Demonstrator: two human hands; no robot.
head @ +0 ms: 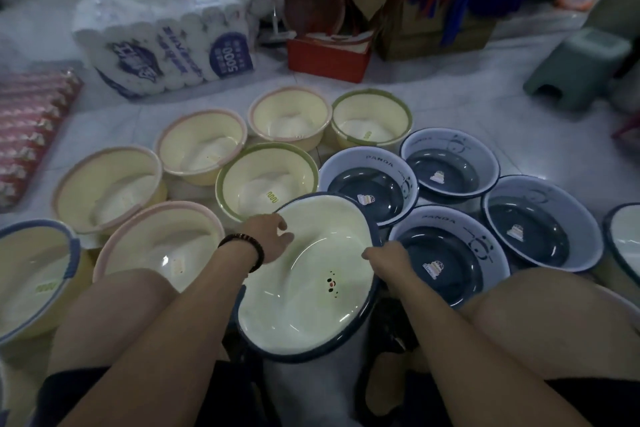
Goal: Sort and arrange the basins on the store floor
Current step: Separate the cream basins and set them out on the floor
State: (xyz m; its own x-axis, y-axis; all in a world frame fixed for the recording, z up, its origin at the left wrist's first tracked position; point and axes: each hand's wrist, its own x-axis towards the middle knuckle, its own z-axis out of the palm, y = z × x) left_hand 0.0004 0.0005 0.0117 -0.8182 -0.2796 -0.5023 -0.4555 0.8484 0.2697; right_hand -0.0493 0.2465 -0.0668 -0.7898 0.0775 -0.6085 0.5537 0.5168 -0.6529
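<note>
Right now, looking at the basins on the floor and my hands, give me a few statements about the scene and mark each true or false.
1. Both hands hold the cream basin with the dark blue rim. True: left hand, right hand.
2. That basin lies flat on the floor. False: it is tilted up.
3. The four dark grey-blue panda basins sit right of the held basin. True.
4. The left wrist is bare. False: it wears a dark beaded bracelet.
5. The red box stands among the panda basins. False: it stands beyond all the basins.
</note>
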